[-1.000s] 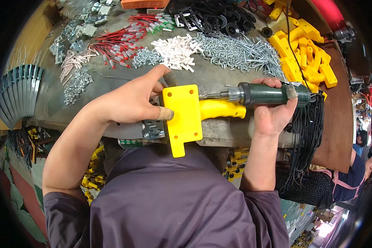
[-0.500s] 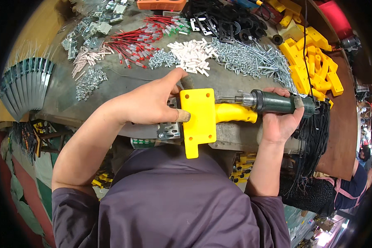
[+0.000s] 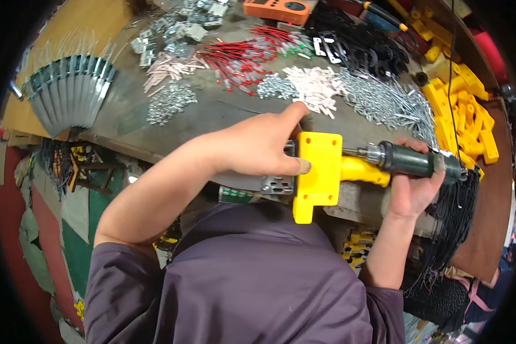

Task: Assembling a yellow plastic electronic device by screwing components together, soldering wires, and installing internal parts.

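Note:
My left hand [image 3: 252, 143] is closed on a yellow plastic housing [image 3: 320, 172], thumb on its flat face and fingers going behind it. The housing has a rounded yellow handle [image 3: 364, 172] on its right and a perforated metal plate [image 3: 278, 184] on its left. A dark green electric screwdriver [image 3: 410, 159] lies in my right hand [image 3: 413, 192], fingers wrapped round its body. Its bit points left at the housing's right edge, just above the handle. Whether a screw sits at the tip cannot be made out.
Across the workbench [image 3: 212, 117] lie screws [image 3: 390, 100], white sleeves [image 3: 315, 86], nuts [image 3: 169, 103], red-wired parts [image 3: 238, 60] and black parts [image 3: 361, 43]. Yellow handles [image 3: 470, 114] are heaped right, above black cables [image 3: 456, 206]. Fanned metal blades [image 3: 71, 94] rest left; an orange meter [image 3: 278, 10] stands behind.
The whole view has swung, so bench and hands appear farther right. Both hands keep their holds. The screwdriver's chuck looks slightly closer to the housing.

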Action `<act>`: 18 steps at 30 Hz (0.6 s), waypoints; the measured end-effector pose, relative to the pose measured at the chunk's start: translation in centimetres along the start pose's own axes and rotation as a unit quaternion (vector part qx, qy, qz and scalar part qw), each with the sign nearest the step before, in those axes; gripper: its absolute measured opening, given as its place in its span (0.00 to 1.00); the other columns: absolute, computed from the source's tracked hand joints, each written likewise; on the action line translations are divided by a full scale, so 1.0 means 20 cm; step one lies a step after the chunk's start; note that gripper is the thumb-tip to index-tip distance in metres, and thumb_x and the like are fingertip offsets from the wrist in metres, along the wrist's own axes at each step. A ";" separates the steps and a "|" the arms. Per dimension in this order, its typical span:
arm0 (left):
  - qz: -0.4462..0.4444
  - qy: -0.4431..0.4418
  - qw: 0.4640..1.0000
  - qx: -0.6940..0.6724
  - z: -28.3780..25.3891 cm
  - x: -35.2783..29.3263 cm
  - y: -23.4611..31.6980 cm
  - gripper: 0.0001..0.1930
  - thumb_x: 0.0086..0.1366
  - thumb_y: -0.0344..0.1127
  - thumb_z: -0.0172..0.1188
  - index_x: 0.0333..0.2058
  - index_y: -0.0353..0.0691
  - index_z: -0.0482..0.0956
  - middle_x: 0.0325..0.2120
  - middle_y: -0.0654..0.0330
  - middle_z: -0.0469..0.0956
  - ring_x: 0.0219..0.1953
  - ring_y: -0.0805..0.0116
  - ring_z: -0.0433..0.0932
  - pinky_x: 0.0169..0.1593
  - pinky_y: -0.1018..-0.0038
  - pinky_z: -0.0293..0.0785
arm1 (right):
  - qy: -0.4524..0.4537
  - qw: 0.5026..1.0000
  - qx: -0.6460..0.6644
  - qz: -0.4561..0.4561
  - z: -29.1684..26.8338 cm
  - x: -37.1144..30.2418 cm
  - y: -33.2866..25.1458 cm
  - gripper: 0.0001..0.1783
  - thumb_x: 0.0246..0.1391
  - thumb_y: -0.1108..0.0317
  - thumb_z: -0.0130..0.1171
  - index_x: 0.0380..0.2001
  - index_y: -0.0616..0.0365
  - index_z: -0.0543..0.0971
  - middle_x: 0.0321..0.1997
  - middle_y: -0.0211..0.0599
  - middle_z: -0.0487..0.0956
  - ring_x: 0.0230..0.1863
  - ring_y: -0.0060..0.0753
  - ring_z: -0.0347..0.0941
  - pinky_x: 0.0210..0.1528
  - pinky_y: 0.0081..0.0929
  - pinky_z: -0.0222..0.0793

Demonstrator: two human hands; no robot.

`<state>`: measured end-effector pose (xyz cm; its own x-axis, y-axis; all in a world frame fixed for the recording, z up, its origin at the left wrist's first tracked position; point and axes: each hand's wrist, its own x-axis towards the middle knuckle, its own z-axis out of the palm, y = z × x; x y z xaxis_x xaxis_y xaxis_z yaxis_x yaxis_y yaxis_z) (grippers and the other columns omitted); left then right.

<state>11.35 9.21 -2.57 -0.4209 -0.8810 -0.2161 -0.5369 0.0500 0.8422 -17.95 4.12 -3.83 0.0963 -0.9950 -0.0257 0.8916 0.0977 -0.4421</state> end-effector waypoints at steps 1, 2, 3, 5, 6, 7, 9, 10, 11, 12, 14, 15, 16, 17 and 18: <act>-0.008 0.004 1.000 0.004 0.01 -0.03 -0.02 0.36 0.53 0.43 0.64 0.55 0.34 0.56 0.42 0.41 0.73 0.46 0.46 0.73 0.51 0.63 0.69 | 0.000 1.000 0.009 0.001 0.00 0.00 0.00 0.19 0.47 0.64 0.62 0.35 0.65 0.68 0.33 0.38 0.70 0.39 0.35 0.68 0.63 0.43 0.55; 0.051 0.104 0.987 0.108 0.02 -0.06 -0.03 0.34 0.53 0.42 0.64 0.54 0.34 0.58 0.40 0.43 0.73 0.44 0.48 0.74 0.50 0.62 0.69 | 0.001 1.000 0.006 -0.002 -0.01 0.00 -0.01 0.18 0.47 0.64 0.62 0.35 0.65 0.68 0.34 0.38 0.70 0.39 0.35 0.68 0.63 0.43 0.55; 0.110 0.200 0.951 0.210 0.02 -0.08 -0.05 0.33 0.52 0.42 0.64 0.52 0.34 0.61 0.39 0.45 0.73 0.43 0.50 0.75 0.48 0.62 0.70 | 0.003 1.000 0.003 -0.006 -0.01 0.00 -0.01 0.18 0.48 0.64 0.61 0.35 0.65 0.68 0.34 0.38 0.70 0.39 0.35 0.68 0.64 0.43 0.55; 0.046 0.290 0.926 0.237 -0.04 -0.19 -0.12 0.25 0.53 0.37 0.64 0.48 0.38 0.66 0.35 0.52 0.74 0.38 0.57 0.76 0.44 0.65 0.72 | 0.008 1.000 0.006 -0.009 -0.01 0.00 0.00 0.18 0.48 0.64 0.61 0.35 0.66 0.67 0.34 0.38 0.69 0.39 0.35 0.67 0.64 0.43 0.55; -0.013 0.338 0.918 0.207 -0.07 -0.24 -0.15 0.22 0.54 0.34 0.62 0.47 0.38 0.68 0.33 0.53 0.75 0.36 0.57 0.76 0.42 0.67 0.72 | 0.012 1.000 0.003 -0.013 -0.02 -0.01 0.00 0.18 0.49 0.64 0.61 0.35 0.66 0.67 0.34 0.38 0.69 0.40 0.35 0.67 0.64 0.43 0.54; -0.003 0.382 0.882 0.276 -0.12 -0.27 -0.26 0.19 0.55 0.32 0.61 0.46 0.37 0.68 0.32 0.54 0.76 0.36 0.56 0.77 0.41 0.66 0.71 | 0.018 1.000 0.006 -0.016 -0.02 -0.01 0.00 0.18 0.49 0.64 0.61 0.35 0.66 0.67 0.34 0.38 0.69 0.40 0.35 0.67 0.64 0.43 0.54; -0.025 0.399 0.842 0.361 -0.19 -0.37 -0.39 0.17 0.55 0.27 0.58 0.45 0.38 0.69 0.33 0.53 0.77 0.37 0.53 0.77 0.41 0.64 0.71 | 0.001 1.000 0.006 -0.003 -0.01 -0.01 0.00 0.18 0.49 0.65 0.61 0.35 0.66 0.67 0.34 0.38 0.68 0.40 0.34 0.66 0.64 0.43 0.54; -0.032 0.383 0.843 0.377 -0.22 -0.39 -0.42 0.17 0.55 0.25 0.57 0.45 0.39 0.70 0.33 0.52 0.77 0.37 0.52 0.76 0.42 0.63 0.71 | 0.002 1.000 0.009 -0.005 -0.02 -0.01 0.00 0.18 0.48 0.65 0.61 0.35 0.66 0.66 0.34 0.38 0.67 0.41 0.34 0.66 0.64 0.43 0.54; -0.040 0.365 0.843 0.393 -0.23 -0.40 -0.44 0.17 0.54 0.23 0.56 0.45 0.40 0.70 0.34 0.52 0.77 0.37 0.51 0.76 0.42 0.62 0.71 | 0.006 1.000 0.009 -0.004 -0.02 -0.01 0.00 0.18 0.48 0.65 0.61 0.35 0.66 0.66 0.34 0.38 0.67 0.41 0.34 0.66 0.64 0.43 0.54; -0.041 0.361 0.845 0.393 -0.24 -0.40 -0.45 0.17 0.54 0.23 0.56 0.45 0.40 0.70 0.34 0.52 0.77 0.37 0.51 0.76 0.42 0.62 0.71 | 0.010 1.000 0.012 -0.005 -0.02 -0.01 0.00 0.18 0.48 0.66 0.61 0.35 0.66 0.66 0.34 0.38 0.67 0.41 0.35 0.66 0.64 0.44 0.54; -0.020 0.362 0.858 0.363 -0.25 -0.38 -0.45 0.18 0.53 0.21 0.55 0.45 0.41 0.71 0.34 0.51 0.76 0.38 0.49 0.75 0.42 0.61 0.70 | 0.005 1.000 0.013 -0.006 -0.02 -0.02 -0.01 0.17 0.47 0.67 0.60 0.35 0.65 0.66 0.34 0.38 0.67 0.41 0.36 0.66 0.63 0.45 0.55; -0.017 0.354 0.862 0.362 -0.26 -0.37 -0.44 0.18 0.53 0.21 0.55 0.45 0.41 0.71 0.34 0.51 0.76 0.38 0.49 0.75 0.42 0.61 0.70 | 0.013 1.000 0.013 -0.010 -0.02 -0.01 -0.01 0.17 0.47 0.67 0.60 0.35 0.65 0.66 0.34 0.38 0.67 0.41 0.36 0.66 0.63 0.45 0.55; 0.010 0.316 0.865 0.391 -0.28 -0.37 -0.42 0.18 0.53 0.21 0.55 0.44 0.41 0.71 0.35 0.51 0.76 0.38 0.49 0.74 0.42 0.61 0.70 | 0.005 1.000 0.016 0.000 -0.02 -0.01 -0.01 0.17 0.47 0.67 0.60 0.35 0.65 0.66 0.34 0.39 0.67 0.42 0.36 0.66 0.63 0.46 0.55; 0.040 0.277 0.864 0.419 -0.30 -0.37 -0.40 0.18 0.53 0.21 0.55 0.44 0.41 0.71 0.35 0.51 0.75 0.39 0.48 0.74 0.42 0.60 0.70 | -0.003 1.000 0.020 0.008 -0.02 -0.01 -0.01 0.17 0.47 0.67 0.60 0.35 0.65 0.66 0.34 0.39 0.67 0.42 0.37 0.66 0.63 0.46 0.55; 0.031 0.247 0.872 0.422 -0.32 -0.37 -0.38 0.19 0.53 0.21 0.55 0.46 0.39 0.69 0.34 0.48 0.74 0.39 0.46 0.73 0.41 0.59 0.69 | 0.003 1.000 0.016 0.004 -0.01 -0.01 0.00 0.18 0.47 0.67 0.60 0.36 0.66 0.66 0.34 0.38 0.67 0.42 0.37 0.66 0.62 0.46 0.56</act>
<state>23.17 12.30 -4.18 -0.2134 -0.9489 0.2323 -0.9589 0.2490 0.1361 -18.09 4.32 -3.89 0.1015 -0.9942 -0.0342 0.9049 0.1066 -0.4121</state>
